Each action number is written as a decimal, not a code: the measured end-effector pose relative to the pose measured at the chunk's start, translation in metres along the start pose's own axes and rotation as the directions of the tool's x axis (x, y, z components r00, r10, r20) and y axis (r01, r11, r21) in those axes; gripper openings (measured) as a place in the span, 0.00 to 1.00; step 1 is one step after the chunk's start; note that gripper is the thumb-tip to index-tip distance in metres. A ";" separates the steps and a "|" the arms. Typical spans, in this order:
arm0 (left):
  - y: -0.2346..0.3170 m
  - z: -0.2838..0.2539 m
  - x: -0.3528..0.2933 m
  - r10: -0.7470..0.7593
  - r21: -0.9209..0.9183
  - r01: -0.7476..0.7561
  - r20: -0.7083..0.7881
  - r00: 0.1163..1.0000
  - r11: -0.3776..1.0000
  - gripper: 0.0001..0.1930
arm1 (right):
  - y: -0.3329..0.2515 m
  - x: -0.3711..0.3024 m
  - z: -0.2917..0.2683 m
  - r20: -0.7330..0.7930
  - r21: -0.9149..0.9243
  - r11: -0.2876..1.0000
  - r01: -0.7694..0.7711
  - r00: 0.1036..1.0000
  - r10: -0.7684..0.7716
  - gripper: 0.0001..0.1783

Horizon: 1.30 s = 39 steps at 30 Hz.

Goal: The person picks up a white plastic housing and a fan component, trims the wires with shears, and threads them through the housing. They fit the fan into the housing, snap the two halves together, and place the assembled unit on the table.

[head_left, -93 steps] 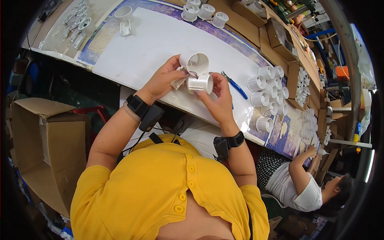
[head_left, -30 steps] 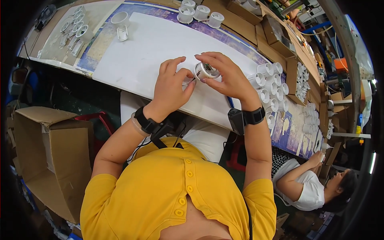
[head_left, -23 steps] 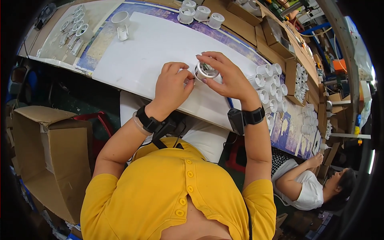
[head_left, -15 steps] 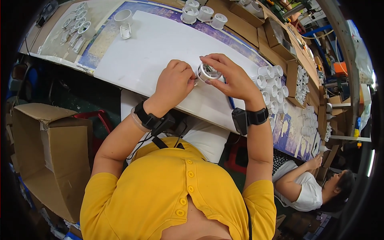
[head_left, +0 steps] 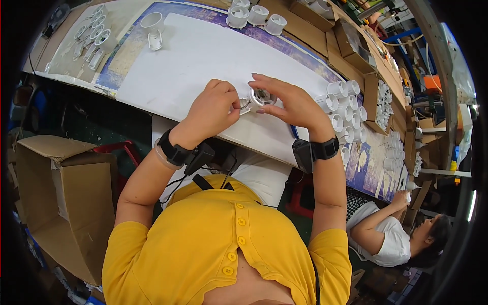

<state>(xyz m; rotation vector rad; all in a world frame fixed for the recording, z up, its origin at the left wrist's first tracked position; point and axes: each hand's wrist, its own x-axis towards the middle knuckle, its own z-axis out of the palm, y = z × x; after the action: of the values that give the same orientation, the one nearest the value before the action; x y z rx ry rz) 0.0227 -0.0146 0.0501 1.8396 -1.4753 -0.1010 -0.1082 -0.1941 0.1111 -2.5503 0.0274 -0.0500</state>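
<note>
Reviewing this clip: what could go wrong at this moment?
The left hand is at a thin wire by the white cup; a hard tug might strain it.

The right hand grips that cup from one side with thumb and fingers, so it could twist or slip.

In this view, the right wrist lies close to the grouped cups and over a blue handle near the table edge; a careless sweep might knock either.
</note>
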 end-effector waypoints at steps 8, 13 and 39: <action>-0.003 -0.013 0.008 -0.069 -0.231 0.129 0.250 0.966 0.964 0.11 | 0.002 0.001 0.003 0.017 -0.050 0.998 -0.042 0.999 0.043 0.33; -0.023 0.011 0.009 -0.233 -0.822 0.232 0.125 0.964 0.521 0.22 | 0.004 -0.005 0.002 0.024 0.299 0.949 0.102 0.993 -0.115 0.33; 0.010 0.038 0.013 -0.234 -0.898 0.428 0.440 0.867 -0.101 0.27 | -0.001 0.007 0.077 -0.434 0.785 0.596 0.167 0.835 0.338 0.17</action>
<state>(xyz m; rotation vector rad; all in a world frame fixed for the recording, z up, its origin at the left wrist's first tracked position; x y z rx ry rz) -0.0002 -0.0453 0.0337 0.7885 -0.4565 -1.2773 -0.0982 -0.1502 0.0479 -1.5200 0.2949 -0.6223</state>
